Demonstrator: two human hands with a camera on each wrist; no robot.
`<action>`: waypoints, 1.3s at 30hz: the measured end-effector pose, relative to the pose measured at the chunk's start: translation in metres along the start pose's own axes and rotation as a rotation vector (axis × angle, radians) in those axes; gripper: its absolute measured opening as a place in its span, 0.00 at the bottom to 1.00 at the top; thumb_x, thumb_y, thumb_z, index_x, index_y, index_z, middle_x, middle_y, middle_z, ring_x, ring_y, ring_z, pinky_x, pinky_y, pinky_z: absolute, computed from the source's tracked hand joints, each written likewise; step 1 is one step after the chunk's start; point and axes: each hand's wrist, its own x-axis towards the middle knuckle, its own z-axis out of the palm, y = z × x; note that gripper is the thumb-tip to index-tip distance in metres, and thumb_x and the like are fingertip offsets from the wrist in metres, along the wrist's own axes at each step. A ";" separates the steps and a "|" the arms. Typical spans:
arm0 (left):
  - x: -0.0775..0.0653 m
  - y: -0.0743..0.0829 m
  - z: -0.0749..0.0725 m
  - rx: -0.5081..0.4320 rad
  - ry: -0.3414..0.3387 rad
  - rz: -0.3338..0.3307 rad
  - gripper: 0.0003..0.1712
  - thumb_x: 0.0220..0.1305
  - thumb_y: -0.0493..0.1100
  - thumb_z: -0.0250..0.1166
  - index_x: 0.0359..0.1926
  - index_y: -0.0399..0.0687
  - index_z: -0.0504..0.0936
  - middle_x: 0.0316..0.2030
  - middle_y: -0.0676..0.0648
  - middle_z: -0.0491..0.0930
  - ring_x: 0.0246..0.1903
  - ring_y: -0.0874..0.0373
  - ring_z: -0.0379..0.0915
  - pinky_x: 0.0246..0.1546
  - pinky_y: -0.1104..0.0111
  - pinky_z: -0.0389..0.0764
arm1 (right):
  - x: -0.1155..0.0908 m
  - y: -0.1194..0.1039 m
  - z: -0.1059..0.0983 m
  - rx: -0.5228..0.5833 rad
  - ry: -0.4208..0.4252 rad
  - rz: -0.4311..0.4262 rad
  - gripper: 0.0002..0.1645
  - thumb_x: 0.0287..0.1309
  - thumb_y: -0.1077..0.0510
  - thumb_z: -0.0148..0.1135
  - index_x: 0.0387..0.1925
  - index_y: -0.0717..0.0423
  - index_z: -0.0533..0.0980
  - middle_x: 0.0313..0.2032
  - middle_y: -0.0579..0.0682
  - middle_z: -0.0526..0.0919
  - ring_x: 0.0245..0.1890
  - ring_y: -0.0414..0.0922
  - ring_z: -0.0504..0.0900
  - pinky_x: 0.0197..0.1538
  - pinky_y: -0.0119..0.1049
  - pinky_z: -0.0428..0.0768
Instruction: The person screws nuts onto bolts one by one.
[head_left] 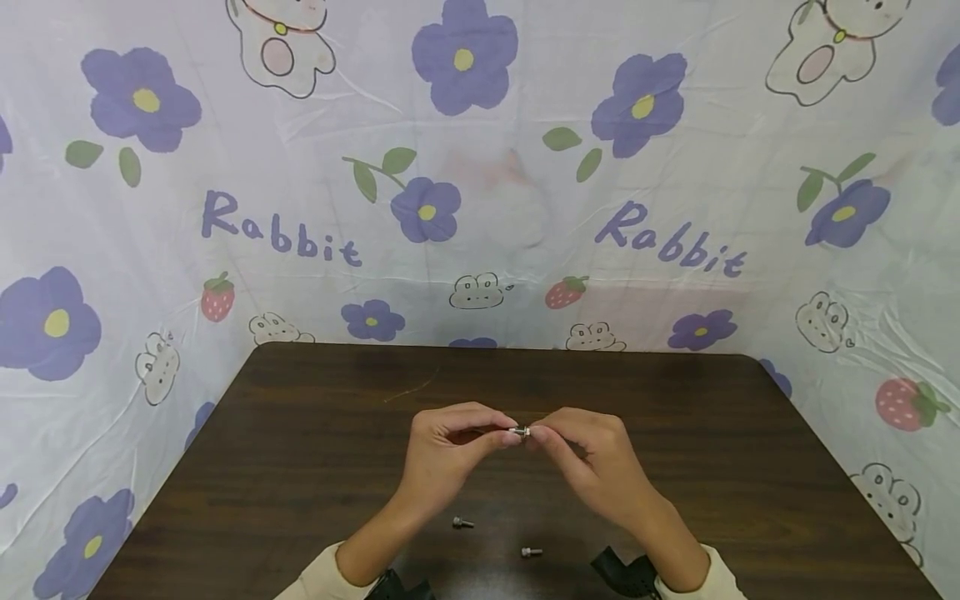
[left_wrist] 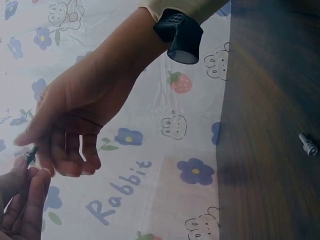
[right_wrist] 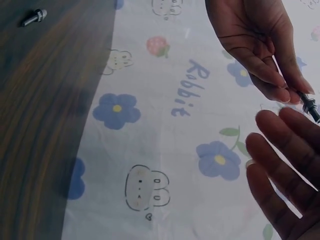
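Between the fingertips of both hands, above the table, is a small metal bolt with a ring-like part around it. My left hand pinches one end between thumb and fingers. From the other side, my right hand pinches the opposite end with thumb and index finger. The right wrist view shows the threaded bolt at the left hand's fingertips, while the right hand's other fingers are spread. In the left wrist view the bolt is partly hidden by fingers.
Two more bolts lie on the dark wooden table: one bolt near the left forearm, another bolt closer to the front. A thin yellowish thread lies farther back. A printed cloth hangs around the table.
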 end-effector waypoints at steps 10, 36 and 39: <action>0.001 0.000 0.000 0.013 0.025 -0.016 0.06 0.59 0.30 0.73 0.38 0.38 0.90 0.34 0.43 0.88 0.33 0.53 0.87 0.34 0.59 0.88 | 0.003 0.001 0.000 0.021 0.075 -0.130 0.10 0.66 0.61 0.67 0.46 0.61 0.84 0.38 0.54 0.89 0.34 0.45 0.88 0.38 0.31 0.85; 0.001 -0.001 -0.001 0.010 0.025 -0.002 0.06 0.59 0.30 0.73 0.38 0.37 0.90 0.34 0.43 0.88 0.33 0.53 0.86 0.34 0.59 0.88 | 0.003 0.002 0.001 -0.011 0.048 -0.112 0.09 0.68 0.60 0.66 0.47 0.59 0.83 0.38 0.51 0.89 0.33 0.41 0.87 0.38 0.29 0.84; 0.001 -0.002 -0.002 0.011 0.025 -0.009 0.06 0.58 0.30 0.73 0.38 0.38 0.90 0.34 0.44 0.88 0.32 0.53 0.86 0.33 0.59 0.88 | 0.003 0.002 0.000 -0.015 0.036 -0.111 0.08 0.67 0.62 0.66 0.46 0.59 0.84 0.38 0.51 0.89 0.33 0.42 0.88 0.38 0.30 0.85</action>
